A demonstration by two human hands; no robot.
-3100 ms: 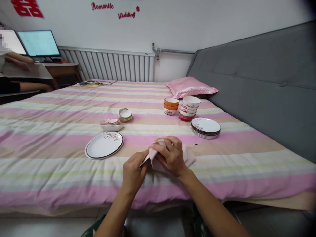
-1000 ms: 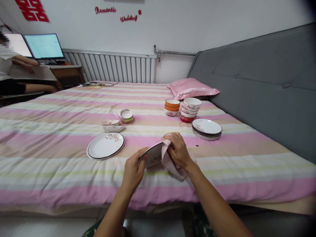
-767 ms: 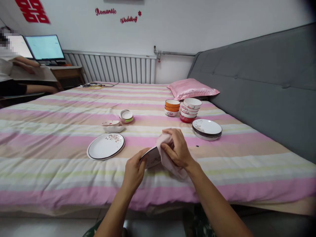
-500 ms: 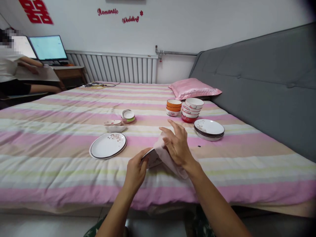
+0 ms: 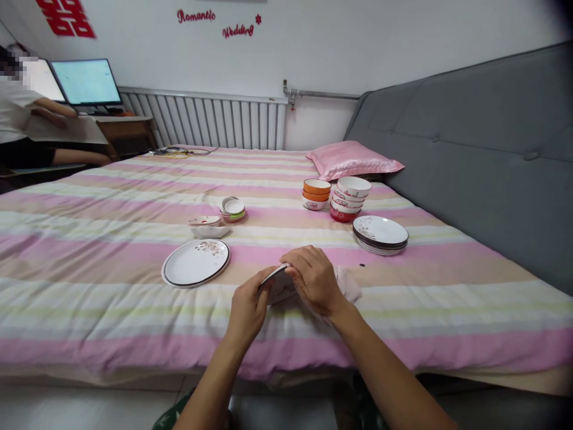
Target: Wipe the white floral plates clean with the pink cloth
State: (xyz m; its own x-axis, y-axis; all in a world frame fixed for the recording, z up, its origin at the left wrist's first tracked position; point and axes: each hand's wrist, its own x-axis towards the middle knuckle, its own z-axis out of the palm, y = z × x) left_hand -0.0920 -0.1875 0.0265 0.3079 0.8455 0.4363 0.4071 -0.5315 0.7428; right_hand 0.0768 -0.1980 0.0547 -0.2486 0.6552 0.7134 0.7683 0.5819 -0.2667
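Note:
My left hand (image 5: 248,303) grips the left edge of a tilted white plate (image 5: 281,289) with a dark rim and a floral print. Over the plate's right edge, my right hand (image 5: 315,280) is closed with a pale pink cloth (image 5: 349,284) under its palm. The cloth hangs out to the right and hides part of the plate. To the left of my hands, a large oval plate (image 5: 192,264) lies on the bed. A stack of round plates (image 5: 380,232) sits to the right.
Small dishes (image 5: 233,208) and a boat-shaped dish (image 5: 210,230) lie beyond the oval plate. Orange-and-white bowls (image 5: 316,196) and red-and-white bowls (image 5: 350,200) are stacked before a pink pillow (image 5: 354,160). A grey headboard (image 5: 474,137) runs along the right. A person (image 5: 18,113) sits far left.
My right hand has lowered, and its spread fingers have closed with the cloth over the plate's right edge. The left hand keeps its grip on the plate.

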